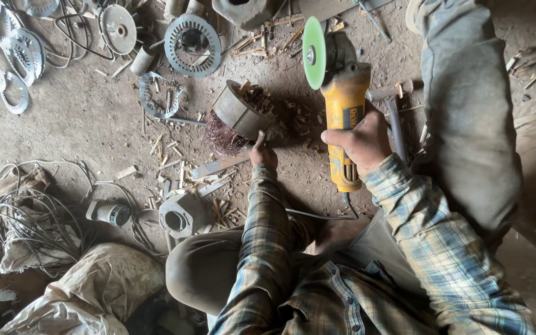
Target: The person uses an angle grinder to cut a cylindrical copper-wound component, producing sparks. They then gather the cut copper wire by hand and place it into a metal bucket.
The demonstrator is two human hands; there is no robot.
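Plaid sleeves lead out to both hands. Right hand [360, 141] grips the yellow grinder [344, 118], green disc [313, 53] raised clear of the motor core [238, 116]. Left hand [262, 152] rests fingers closed on that core, on the dirt floor [88, 124]. Judged: cutting copper windings; the disc must next meet them. Hammer [392, 105] right of the core; stator rings [192, 44] behind it; wire coils [32, 226] far left.
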